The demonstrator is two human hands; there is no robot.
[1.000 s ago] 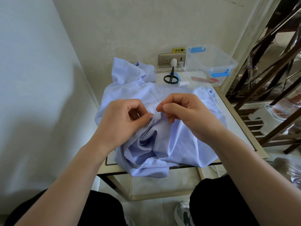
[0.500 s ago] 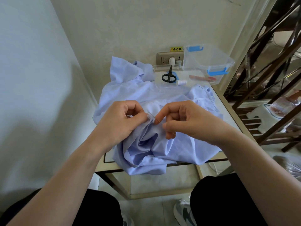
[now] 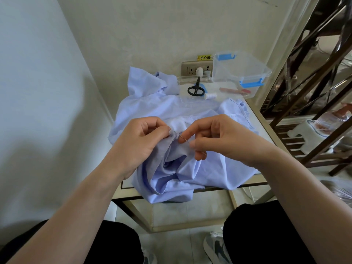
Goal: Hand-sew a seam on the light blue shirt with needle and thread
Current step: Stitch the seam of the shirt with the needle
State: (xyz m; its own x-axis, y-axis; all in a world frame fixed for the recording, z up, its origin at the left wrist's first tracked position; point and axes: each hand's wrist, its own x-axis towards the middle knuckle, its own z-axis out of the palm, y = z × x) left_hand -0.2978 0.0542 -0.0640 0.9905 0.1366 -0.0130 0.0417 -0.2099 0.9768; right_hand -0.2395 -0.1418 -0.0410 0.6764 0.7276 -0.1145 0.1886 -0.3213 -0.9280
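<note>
Shirt (image 3: 192,168), light blue and crumpled, covers most of the small table (image 3: 257,119) at the centre of the frame, one fold hanging over the near edge. At mid-frame the left hand (image 3: 141,141) pinches a bunched ridge of the cloth between thumb and forefinger. Just right of it, the right hand (image 3: 217,138) holds the thin needle (image 3: 182,137) between forefinger and thumb, its tip at the pinched fold; the remaining fingers curl inward. Thread is too fine to make out. Toward the upper middle, black scissors (image 3: 196,88) and a white spool (image 3: 210,95) lie on a clear lid, beside a clear plastic box (image 3: 240,71) with blue clips.
</note>
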